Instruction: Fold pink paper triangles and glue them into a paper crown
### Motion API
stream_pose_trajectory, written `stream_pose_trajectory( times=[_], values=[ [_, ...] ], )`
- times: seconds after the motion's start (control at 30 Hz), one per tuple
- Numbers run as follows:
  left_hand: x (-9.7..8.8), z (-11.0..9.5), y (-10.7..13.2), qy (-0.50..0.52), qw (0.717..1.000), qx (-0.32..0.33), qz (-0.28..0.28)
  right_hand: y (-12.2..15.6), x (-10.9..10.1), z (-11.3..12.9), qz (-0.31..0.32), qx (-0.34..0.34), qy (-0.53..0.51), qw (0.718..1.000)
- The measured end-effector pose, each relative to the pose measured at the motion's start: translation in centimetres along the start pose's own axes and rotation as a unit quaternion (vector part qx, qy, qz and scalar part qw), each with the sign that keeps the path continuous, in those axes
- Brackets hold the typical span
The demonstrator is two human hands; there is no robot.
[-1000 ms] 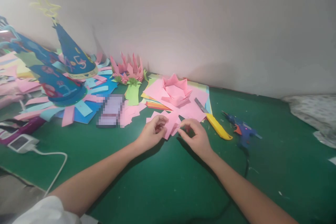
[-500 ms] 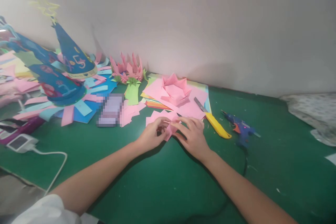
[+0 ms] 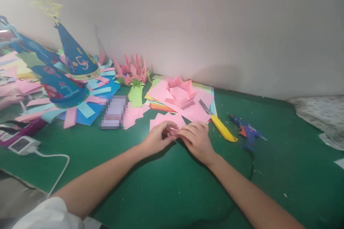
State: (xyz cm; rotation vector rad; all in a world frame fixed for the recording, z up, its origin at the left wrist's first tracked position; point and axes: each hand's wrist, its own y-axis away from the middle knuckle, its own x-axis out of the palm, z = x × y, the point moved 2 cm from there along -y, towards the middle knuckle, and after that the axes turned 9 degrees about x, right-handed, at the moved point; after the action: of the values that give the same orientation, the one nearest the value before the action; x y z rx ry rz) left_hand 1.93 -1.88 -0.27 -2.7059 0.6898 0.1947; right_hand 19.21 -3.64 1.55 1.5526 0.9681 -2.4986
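My left hand (image 3: 157, 137) and my right hand (image 3: 196, 139) meet at the middle of the green table (image 3: 166, 186), fingers pinched together on a small folded pink paper piece (image 3: 174, 132) that is mostly hidden between them. Loose pink paper squares (image 3: 165, 118) lie just behind my fingers. Farther back, a folded pink paper lotus (image 3: 180, 91) sits on a pink sheet.
A yellow utility knife (image 3: 220, 127) and a blue glue gun (image 3: 248, 132) lie right of my hands. At the left stand blue party hats (image 3: 75, 57), paper strips, a pink paper flower (image 3: 130, 69), a blurred phone (image 3: 114, 112) and a white charger (image 3: 23, 145). A wall runs behind.
My hands have drawn together. The pink piece, spread between them a second ago, is now folded small and nearly covered by my fingers.
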Motion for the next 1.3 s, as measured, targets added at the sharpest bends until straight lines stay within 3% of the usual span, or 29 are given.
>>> stream_pose_trajectory(
  times=[0.33,0.57,0.73,0.93,1.3],
  values=[
    [-0.4,-0.9,-0.4,0.077,0.997,-0.02,-0.006,-0.2,-0.7,-0.1,-0.03,0.016,-0.003,0.999],
    [-0.7,-0.5,-0.7,0.129,0.99,-0.046,-0.036,-0.2,-1.0,0.1,-0.052,0.009,-0.002,0.999],
    [-1.1,0.1,-0.6,0.024,0.998,-0.005,-0.062,-0.1,-1.1,0.1,-0.086,0.016,0.022,0.996],
    [-1.9,-0.2,-0.6,-0.148,0.986,0.049,-0.059,-0.3,-0.6,0.2,-0.001,0.008,0.032,0.999],
    [-1.6,0.0,-0.5,-0.178,0.983,0.046,-0.01,-0.4,0.3,0.1,0.102,-0.008,-0.047,0.994]
  ],
)
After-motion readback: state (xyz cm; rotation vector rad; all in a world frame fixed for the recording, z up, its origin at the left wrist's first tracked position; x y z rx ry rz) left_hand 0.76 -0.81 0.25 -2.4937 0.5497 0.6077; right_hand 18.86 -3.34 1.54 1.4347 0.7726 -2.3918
